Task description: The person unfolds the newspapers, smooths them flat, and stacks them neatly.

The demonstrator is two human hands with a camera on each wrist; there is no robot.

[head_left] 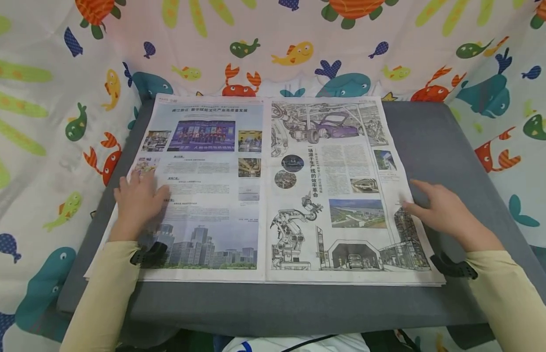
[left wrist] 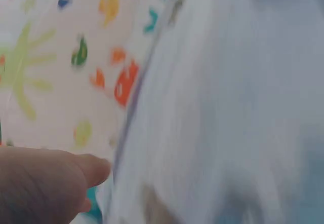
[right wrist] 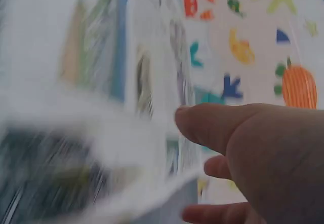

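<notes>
An open newspaper [head_left: 251, 234] lies spread over a grey table, with printed text, photos and line drawings on both pages. On its left page rests my left hand [head_left: 138, 203], fingers spread and thumb pointing inward. My right hand [head_left: 450, 215] is at the right edge, its index finger and thumb extended over the margin. In the left wrist view, the thumb [left wrist: 93, 169] is beside the edge of the blurred paper [left wrist: 228, 107]. The right wrist view shows the thumb [right wrist: 202, 125] and fingers apart at the border of blurred pages [right wrist: 55, 97].
Around the newspaper shows the grey tabletop [head_left: 431, 132]. A white cloth [head_left: 281, 78] printed with sea animals hangs behind and along both sides. A black cable [head_left: 308, 343] crosses white fabric below the table's front edge.
</notes>
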